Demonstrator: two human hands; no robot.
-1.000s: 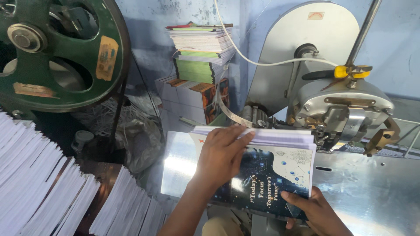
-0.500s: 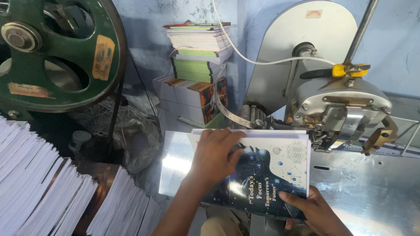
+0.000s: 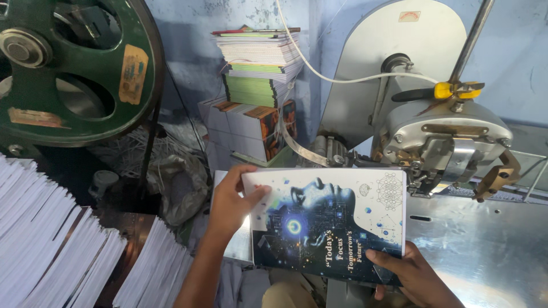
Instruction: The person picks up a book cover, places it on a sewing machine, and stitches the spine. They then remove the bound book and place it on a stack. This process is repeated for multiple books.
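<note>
Both hands hold the blue-covered book [image 3: 328, 222] over the metal desk [image 3: 485, 251], its top edge at the stitching machine head [image 3: 445, 142]. Left hand [image 3: 228, 202] pinches the left edge, right hand [image 3: 414, 276] grips the bottom corner; positioning step, alignment needs care.

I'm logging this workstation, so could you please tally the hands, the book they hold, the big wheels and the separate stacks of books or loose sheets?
Hands: 2, the left hand and the right hand
Dark-covered book held in both: 1
Green flywheel: 1
Stacks: 3, the book pile against the wall and two white sheet stacks
Total: 7
</note>
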